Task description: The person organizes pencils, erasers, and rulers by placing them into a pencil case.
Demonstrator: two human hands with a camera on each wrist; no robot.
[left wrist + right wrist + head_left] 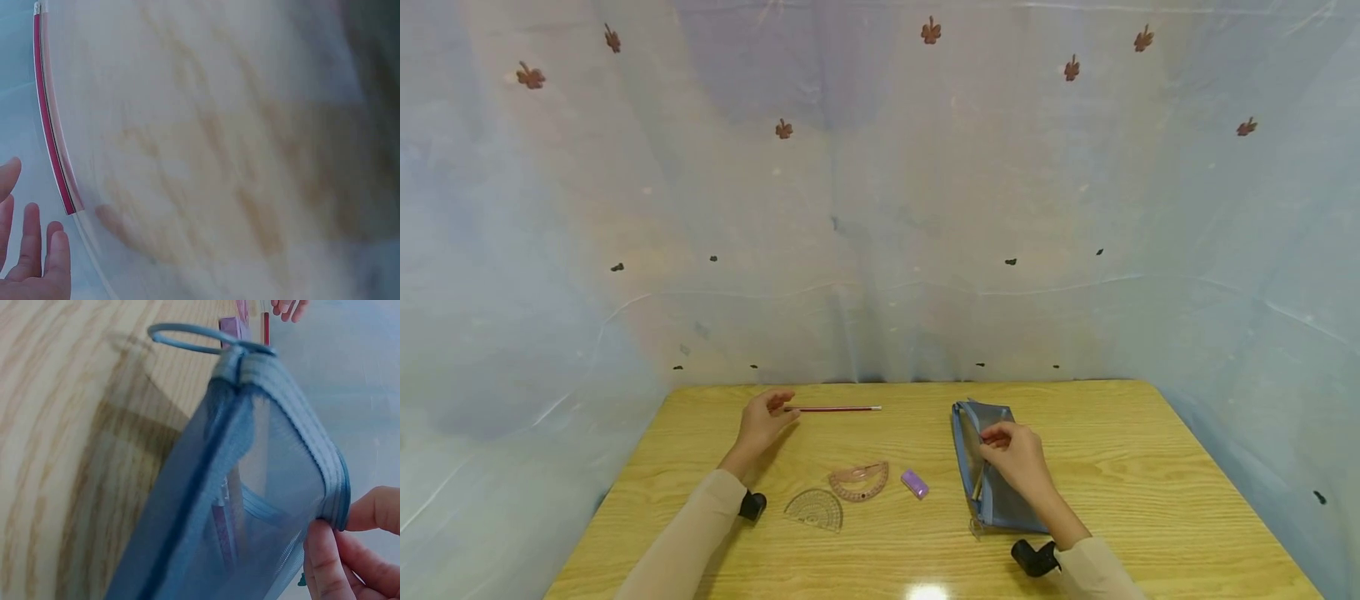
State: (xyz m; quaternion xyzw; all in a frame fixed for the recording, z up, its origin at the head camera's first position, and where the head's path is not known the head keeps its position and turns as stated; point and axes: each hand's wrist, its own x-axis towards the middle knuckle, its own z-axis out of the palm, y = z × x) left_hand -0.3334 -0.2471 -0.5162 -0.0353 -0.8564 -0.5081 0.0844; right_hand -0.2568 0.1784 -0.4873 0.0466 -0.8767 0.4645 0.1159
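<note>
My left hand hovers at the left end of a thin red pencil with a white tip, which lies across the far part of the table. In the left wrist view the fingers of this hand are loosely extended beside the red pencil. On the right, my right hand pinches the zipper edge of a blue mesh pencil case. The right wrist view shows thumb and fingers on that edge, the case standing open, and a slim purple-toned item inside.
A purple eraser lies left of the pencil case. Beside it are a pinkish protractor and a clear protractor. The wood-grain table ends at a hanging sheet at the back and sides.
</note>
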